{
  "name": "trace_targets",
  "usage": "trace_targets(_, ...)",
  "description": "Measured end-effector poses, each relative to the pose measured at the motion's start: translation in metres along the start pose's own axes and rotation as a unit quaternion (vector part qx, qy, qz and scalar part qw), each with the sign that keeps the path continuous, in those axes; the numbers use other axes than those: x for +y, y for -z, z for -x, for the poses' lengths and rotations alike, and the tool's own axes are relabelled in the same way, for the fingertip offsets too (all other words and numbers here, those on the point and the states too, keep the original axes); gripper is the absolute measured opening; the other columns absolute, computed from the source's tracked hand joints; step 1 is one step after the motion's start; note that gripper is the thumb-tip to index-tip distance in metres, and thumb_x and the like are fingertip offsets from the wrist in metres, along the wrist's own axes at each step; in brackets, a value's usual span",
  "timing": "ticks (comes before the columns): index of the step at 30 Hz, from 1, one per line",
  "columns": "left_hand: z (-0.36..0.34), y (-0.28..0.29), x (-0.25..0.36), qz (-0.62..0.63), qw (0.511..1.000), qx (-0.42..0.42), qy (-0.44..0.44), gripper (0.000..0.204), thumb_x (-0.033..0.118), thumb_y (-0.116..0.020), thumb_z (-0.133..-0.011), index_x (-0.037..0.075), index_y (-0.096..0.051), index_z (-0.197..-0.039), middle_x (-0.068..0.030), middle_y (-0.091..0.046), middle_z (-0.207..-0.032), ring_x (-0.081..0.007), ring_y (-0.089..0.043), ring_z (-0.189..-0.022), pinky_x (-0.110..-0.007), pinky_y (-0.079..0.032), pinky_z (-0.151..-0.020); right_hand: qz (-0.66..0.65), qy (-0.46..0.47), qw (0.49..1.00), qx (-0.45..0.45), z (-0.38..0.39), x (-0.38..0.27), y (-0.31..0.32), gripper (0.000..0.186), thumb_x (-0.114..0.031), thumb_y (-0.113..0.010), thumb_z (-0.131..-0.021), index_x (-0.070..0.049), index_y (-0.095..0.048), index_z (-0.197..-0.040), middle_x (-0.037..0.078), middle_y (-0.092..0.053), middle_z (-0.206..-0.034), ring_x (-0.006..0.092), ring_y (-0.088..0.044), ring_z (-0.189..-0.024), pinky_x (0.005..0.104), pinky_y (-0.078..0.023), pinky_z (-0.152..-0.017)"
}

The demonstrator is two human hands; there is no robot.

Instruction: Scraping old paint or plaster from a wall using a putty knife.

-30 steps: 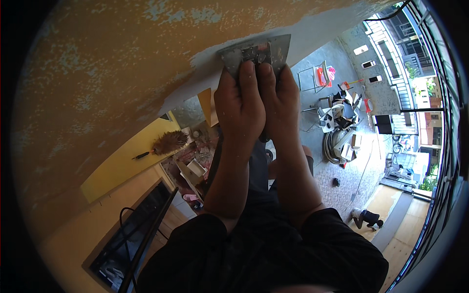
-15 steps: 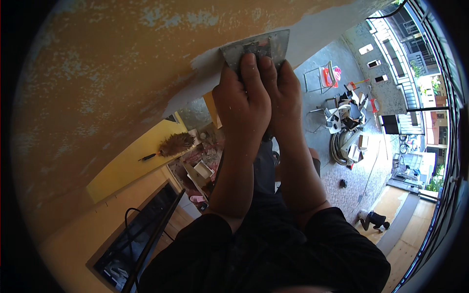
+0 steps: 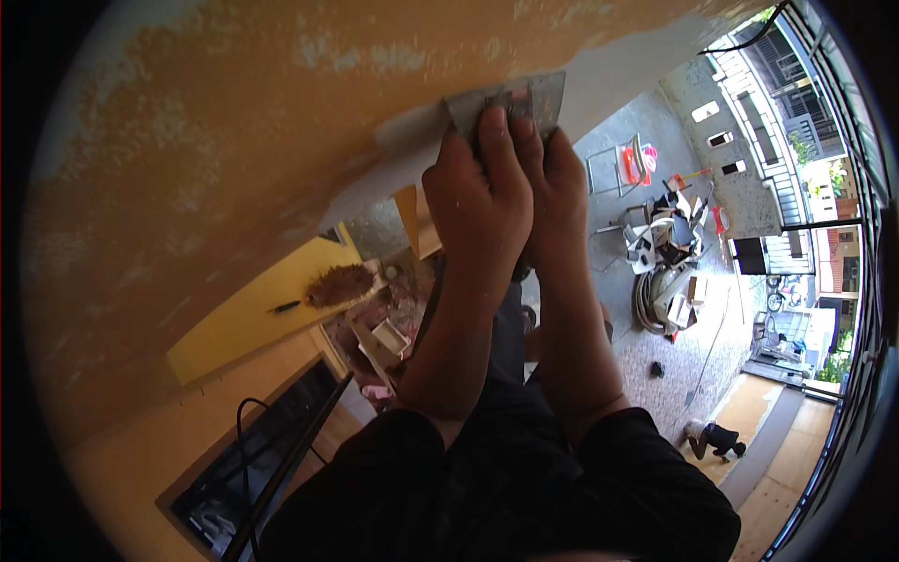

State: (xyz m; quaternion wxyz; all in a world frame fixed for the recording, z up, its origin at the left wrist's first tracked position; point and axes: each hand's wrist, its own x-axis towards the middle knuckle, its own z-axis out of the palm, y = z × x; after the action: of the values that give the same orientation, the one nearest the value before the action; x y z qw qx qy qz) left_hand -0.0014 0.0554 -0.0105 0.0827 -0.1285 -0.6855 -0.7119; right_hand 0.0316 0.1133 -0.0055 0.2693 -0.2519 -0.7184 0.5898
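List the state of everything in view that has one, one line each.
scraper: held two-handed, flat blade at the orange surface
left grip: closed on the scraper
right grip: closed on the scraper, beside the left
orange surface: mottled with pale patches, grey-white near the blade
brown duster: unheld, bristles spread
hose: coiled
co-worker: bent forward
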Motion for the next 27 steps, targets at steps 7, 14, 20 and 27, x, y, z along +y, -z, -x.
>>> trace_targets(7, -0.006, -0.006, 0.002, -0.033, 0.998, 0.014, -0.042, 0.025, 0.019, -0.054, -0.092, -0.002, -0.057, -0.079, -0.0190, -0.062, -0.062, -0.0349, -0.064, -0.057, -0.040, -0.049, -0.048, -0.011, -0.010, 1.000, -0.018, -0.006, -0.004, 0.004, 0.037, -0.033, -0.057, -0.092, 0.003, -0.059, -0.099, 0.017, -0.066, -0.082, 0.0221, -0.063, -0.077, 0.0353, -0.048, -0.070)
trace_targets(14, -0.012, -0.004, 0.009, -0.067, 0.997, -0.033, 0.019, 0.028, 0.020, -0.049, -0.096, -0.005, -0.062, -0.093, -0.0164, -0.067, -0.080, -0.0203, -0.066, -0.076, -0.030, -0.050, -0.067, 0.005, -0.002, 1.000, -0.026, -0.012, -0.014, 0.005, 0.037, -0.033, -0.056, -0.092, 0.004, -0.059, -0.098, 0.018, -0.066, -0.082, 0.0213, -0.063, -0.075, 0.0347, -0.048, -0.068)
trace_targets(20, 0.002, -0.002, 0.001, -0.059, 0.997, 0.024, -0.031, 0.023, 0.018, -0.054, -0.092, -0.003, -0.059, -0.085, -0.0205, -0.064, -0.070, -0.0378, -0.065, -0.065, -0.041, -0.051, -0.055, 0.014, -0.017, 1.000, -0.018, 0.003, -0.004, 0.006, 0.037, -0.033, -0.057, -0.092, 0.004, -0.060, -0.095, 0.018, -0.066, -0.081, 0.0182, -0.062, -0.075, 0.0343, -0.048, -0.068)
trace_targets(27, -0.011, -0.010, -0.002, -0.019, 0.999, 0.005, -0.047, 0.024, 0.018, -0.054, -0.092, -0.003, -0.057, -0.080, -0.0194, -0.064, -0.067, -0.0349, -0.066, -0.063, -0.038, -0.051, -0.054, 0.041, 0.026, 0.999, 0.013, -0.014, -0.005, 0.005, 0.037, -0.033, -0.058, -0.091, 0.004, -0.060, -0.091, 0.019, -0.065, -0.078, 0.0228, -0.063, -0.070, 0.0352, -0.048, -0.063)
